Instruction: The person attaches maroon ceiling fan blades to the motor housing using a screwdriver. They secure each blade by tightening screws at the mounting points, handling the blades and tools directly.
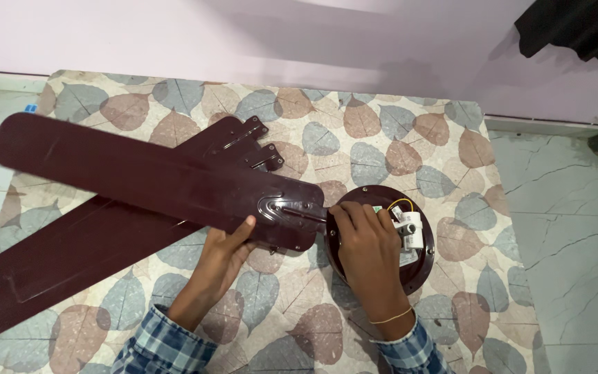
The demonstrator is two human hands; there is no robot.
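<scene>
A dark maroon fan blade [140, 173] lies across a leaf-patterned mat [382, 138], its bracket end [292, 208] reaching a round maroon fan motor [420, 266]. My left hand [226, 249] grips the blade's near edge close to the bracket, thumb on top. My right hand [368, 242] rests on the motor, fingers at the joint where the bracket meets it. A white capacitor with yellow wire [410, 225] sits on the motor beside my right hand. Two more blades [70, 263] lie stacked under the first.
The mat covers a marble floor [576, 242] by a pale pink wall [278, 41]. Dark cloth [583, 28] hangs at the top right. The stacked blades' brackets [257, 142] point toward the mat's middle.
</scene>
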